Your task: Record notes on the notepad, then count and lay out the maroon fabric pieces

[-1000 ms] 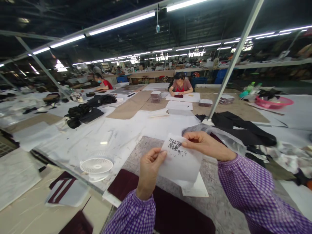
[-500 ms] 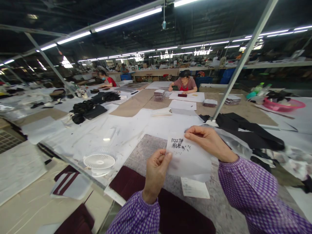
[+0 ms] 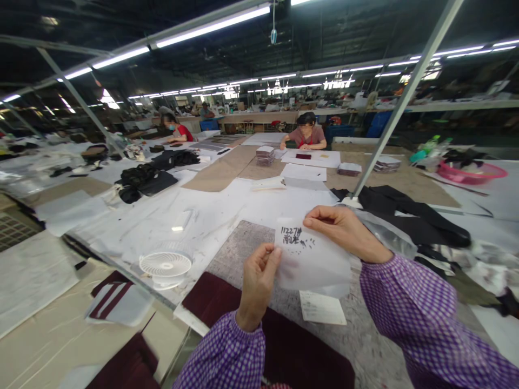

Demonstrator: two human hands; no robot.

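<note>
A translucent white pattern sheet (image 3: pixel 314 265) with black handwriting is held up between my hands. My left hand (image 3: pixel 259 283) pinches its left edge between thumb and fingers. At the top edge, my right hand (image 3: pixel 344 229) grips it with thumb and fingertips. Beneath it, a small paper slip (image 3: pixel 323 308) with faint writing lies on a grey mottled board (image 3: pixel 251 235). Dark maroon fabric (image 3: pixel 304 351) is spread under my left forearm and partly hidden by it.
A small white fan (image 3: pixel 165 267) stands left on the white table. A slanted metal post (image 3: pixel 405 102) rises at right beside black fabric (image 3: pixel 413 216). A pink basin (image 3: pixel 472 172) sits far right. Two people (image 3: pixel 306 135) work across the table near stacked pieces (image 3: pixel 265 156).
The view has shifted slightly. Both hands still hold the sheet in nearly the same pose, and it appears a little further left and higher.
</note>
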